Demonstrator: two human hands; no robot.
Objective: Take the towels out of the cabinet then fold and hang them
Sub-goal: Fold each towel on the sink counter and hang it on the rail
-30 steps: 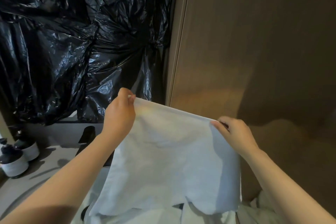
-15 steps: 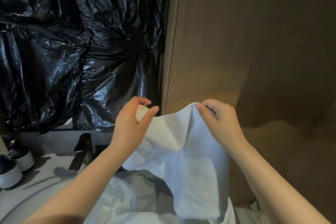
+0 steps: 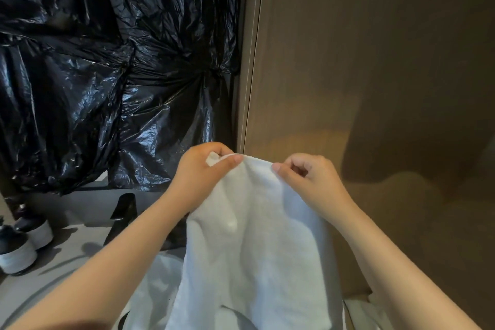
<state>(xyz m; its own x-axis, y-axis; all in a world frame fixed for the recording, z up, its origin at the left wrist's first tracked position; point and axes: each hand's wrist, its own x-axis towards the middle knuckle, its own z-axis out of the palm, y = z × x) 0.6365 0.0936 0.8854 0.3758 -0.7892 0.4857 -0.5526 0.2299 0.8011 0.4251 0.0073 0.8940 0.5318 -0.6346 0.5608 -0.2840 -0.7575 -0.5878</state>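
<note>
The left hand (image 3: 203, 171) pinches the towel (image 3: 254, 236) at its top — the right hand (image 3: 310, 179) pinches just beside it. The cloth hangs down.

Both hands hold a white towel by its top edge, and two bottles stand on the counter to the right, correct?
No. The head view shows the bottles on the counter to the left, not the right. The left hand and right hand hold the white towel by its top edge.

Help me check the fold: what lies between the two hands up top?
Only a short humped top-edge stretch of the white terry towel, pinched by the left hand and right hand; the head view shows nothing else there.
</note>
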